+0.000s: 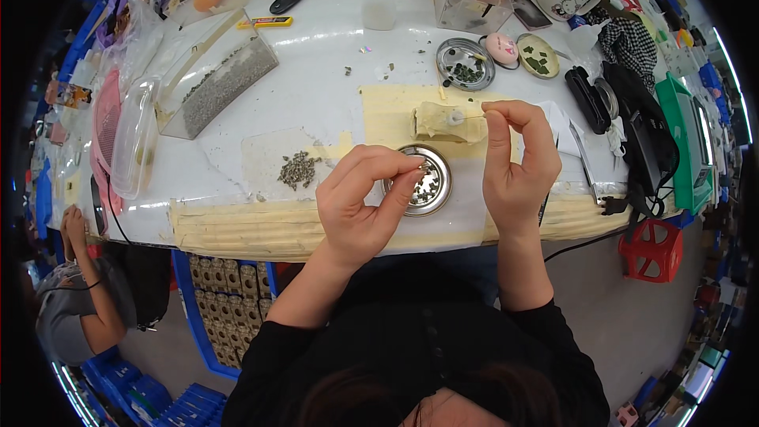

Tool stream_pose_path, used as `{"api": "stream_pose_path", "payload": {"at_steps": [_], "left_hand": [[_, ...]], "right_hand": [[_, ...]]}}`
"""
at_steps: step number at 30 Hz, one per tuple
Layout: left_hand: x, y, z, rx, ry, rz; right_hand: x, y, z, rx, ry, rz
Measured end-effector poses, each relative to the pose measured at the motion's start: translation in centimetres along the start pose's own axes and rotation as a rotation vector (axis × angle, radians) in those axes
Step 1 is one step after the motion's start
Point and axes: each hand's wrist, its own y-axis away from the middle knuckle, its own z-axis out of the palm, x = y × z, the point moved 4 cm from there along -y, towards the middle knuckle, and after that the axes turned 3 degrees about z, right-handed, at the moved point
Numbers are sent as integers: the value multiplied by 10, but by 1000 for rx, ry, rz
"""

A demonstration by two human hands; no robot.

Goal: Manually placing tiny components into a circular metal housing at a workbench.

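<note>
My left hand (357, 204) is closed in a pinch over a round metal dish (447, 182) holding several small pieces. A tiny thing between its thumb and forefinger is too small to name. My right hand (522, 166) pinches a thin needle-like tool (473, 117), which points left. The tool's tip is by a small white piece (455, 117) on a block wrapped in cream tape (427, 123); I cannot tell whether they touch. To the left of my left hand, a heap of small greyish parts (297, 171) lies on a pale sheet (257, 162).
Beyond the block stand a metal dish with dark green pieces (489, 79) and a shallow dish of green bits (551, 67). Tweezers (583, 160) lie at right. A transparent box of grey granules (229, 83) stands at left. Another person's arm (101, 300) shows at far left.
</note>
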Motion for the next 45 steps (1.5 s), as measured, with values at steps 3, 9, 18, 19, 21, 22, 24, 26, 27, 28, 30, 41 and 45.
{"api": "stream_pose_path", "payload": {"at_steps": [3,9,18,19,21,22,24,26,27,28,30,41,45], "left_hand": [[1,-1,-1,9,-14,9],[0,0,-1,21,-17,11],[1,-1,1,-19,-52,40],[0,0,0,-22,-51,25],[0,1,1,-28,-48,-4],[0,1,0,-17,-44,-5],[-1,1,0,5,-34,-6],[-1,1,-1,18,-9,-19],[-1,2,-2,24,3,-26],[-1,1,-2,24,11,-14],[0,1,-2,23,26,11],[4,1,0,21,-35,86],[4,3,1,31,-89,80]], "right_hand": [[-2,-4,4,-44,169,-121],[-3,-1,4,-93,181,-115],[-39,25,3,-214,-402,-381],[-37,25,5,-212,-392,-375],[-40,25,3,-197,-362,-410],[-41,25,2,-189,-347,-427],[-40,25,0,-148,-345,-430],[-38,24,-2,-119,-309,-362],[-38,23,-4,-111,-276,-293],[-38,22,-6,-104,-243,-223],[-32,21,-1,-255,-343,52],[-15,42,19,-415,-847,672],[-26,33,8,-256,-469,242]]}}
